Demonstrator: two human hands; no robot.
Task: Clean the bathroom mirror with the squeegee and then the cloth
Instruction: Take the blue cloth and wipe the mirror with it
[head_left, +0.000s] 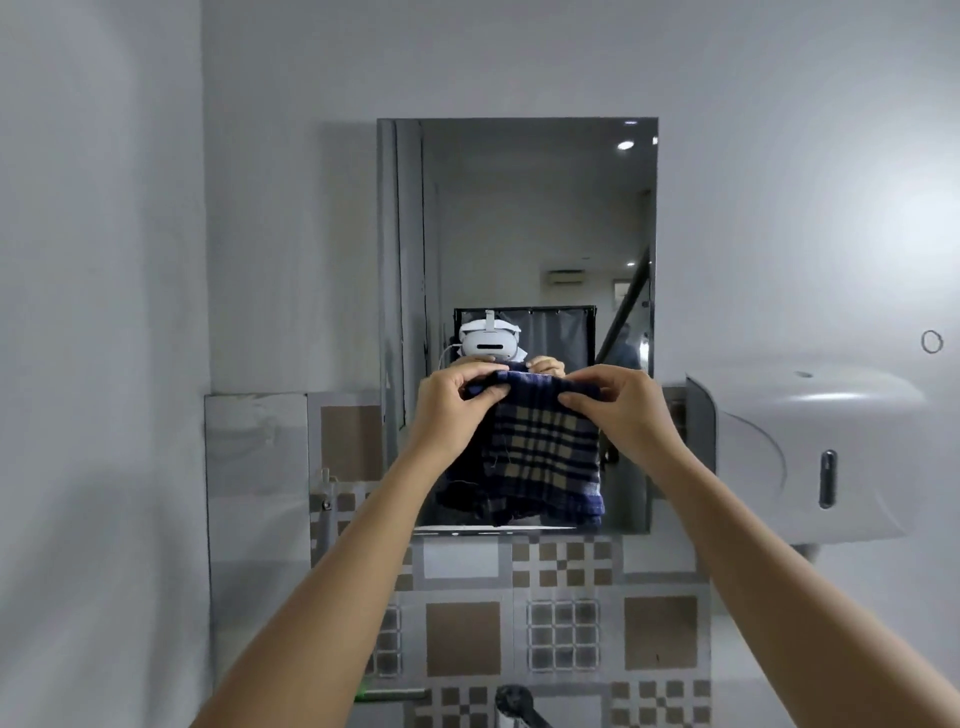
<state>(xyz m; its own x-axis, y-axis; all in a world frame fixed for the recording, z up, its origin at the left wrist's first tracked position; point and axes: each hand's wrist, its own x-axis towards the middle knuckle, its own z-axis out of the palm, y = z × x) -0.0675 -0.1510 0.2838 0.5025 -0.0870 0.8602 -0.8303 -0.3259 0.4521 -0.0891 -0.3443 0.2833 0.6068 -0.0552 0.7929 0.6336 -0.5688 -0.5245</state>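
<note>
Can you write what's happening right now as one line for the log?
step: cloth | left hand: pinches cloth top | right hand: pinches cloth top | cloth: hangs before mirror

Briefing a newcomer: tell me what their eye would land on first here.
The left hand and right hand pinch the top edge of a blue plaid cloth at centre, in front of the mirror. A white dispenser juts out at far right.

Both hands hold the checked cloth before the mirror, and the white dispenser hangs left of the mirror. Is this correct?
No. The head view shows the white dispenser right of the mirror. The left hand and right hand do hold the checked cloth.
</note>
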